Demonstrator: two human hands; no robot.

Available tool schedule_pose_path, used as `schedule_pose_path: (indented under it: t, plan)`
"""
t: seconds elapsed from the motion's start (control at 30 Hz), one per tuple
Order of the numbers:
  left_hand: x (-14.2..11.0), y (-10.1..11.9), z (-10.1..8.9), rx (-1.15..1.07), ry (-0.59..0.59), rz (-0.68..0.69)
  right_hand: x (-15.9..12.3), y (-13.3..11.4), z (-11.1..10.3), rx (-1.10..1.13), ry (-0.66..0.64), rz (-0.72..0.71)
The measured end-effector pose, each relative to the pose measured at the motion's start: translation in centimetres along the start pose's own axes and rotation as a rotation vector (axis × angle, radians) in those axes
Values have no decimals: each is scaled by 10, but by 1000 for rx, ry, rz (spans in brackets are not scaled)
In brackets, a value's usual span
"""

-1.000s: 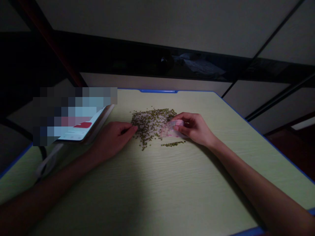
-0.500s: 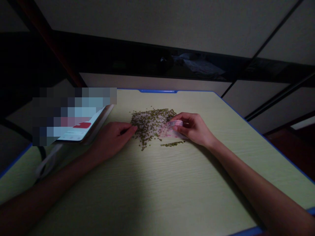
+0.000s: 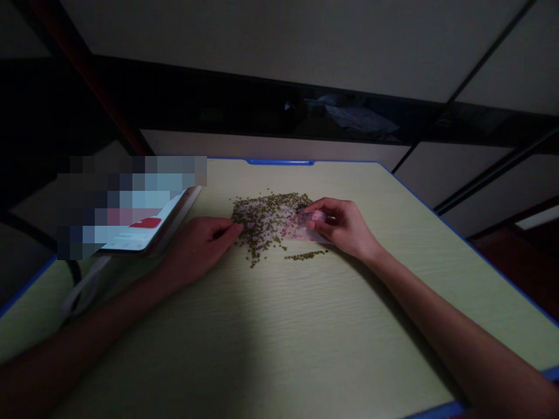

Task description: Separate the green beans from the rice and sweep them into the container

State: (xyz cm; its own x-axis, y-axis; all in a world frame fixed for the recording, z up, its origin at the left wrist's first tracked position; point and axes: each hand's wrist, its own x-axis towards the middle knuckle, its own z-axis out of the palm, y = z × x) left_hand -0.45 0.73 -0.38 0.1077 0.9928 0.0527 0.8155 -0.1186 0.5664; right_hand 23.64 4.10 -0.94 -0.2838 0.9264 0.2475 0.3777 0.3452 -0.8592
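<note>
A heap of small green beans (image 3: 262, 218) is spread over a pale, pink-printed sheet (image 3: 301, 231), with whitish patches showing among the beans. My right hand (image 3: 347, 226) is at the sheet's right side, thumb and fingers closed on its curled-up edge. At the left rim of the heap, my left hand (image 3: 207, 241) rests on its side with thumb and forefinger pressed together. Whatever may be in that pinch is too small to make out. Just in front of the sheet, a thin row of loose beans (image 3: 305, 256) lies on the tabletop.
A lit tablet or phone (image 3: 131, 233), partly pixelated, leans on the left side, with a pale cable (image 3: 85, 288) below it. The light wooden table (image 3: 279, 326) has a blue edge and a blue handle (image 3: 282, 162) at the back. Cabinet panels (image 3: 279, 142) stand behind it.
My right thumb and fingers have shifted slightly on the sheet's curled edge, which now sits lower and flatter. My left hand and the beans look almost unchanged.
</note>
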Motion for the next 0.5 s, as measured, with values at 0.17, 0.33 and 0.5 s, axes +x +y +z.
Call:
schedule_pose_path:
  t: [0.17, 0.33, 0.5]
  plan:
    - [0, 0, 0, 13, 3, 14, 0, -1, 1, 21, -12, 2]
    - [0, -1, 1, 21, 10, 12, -2, -1, -1, 45, -43, 8]
    - [0, -1, 2, 20, 7, 7, -2, -2, -1, 40, -51, 2]
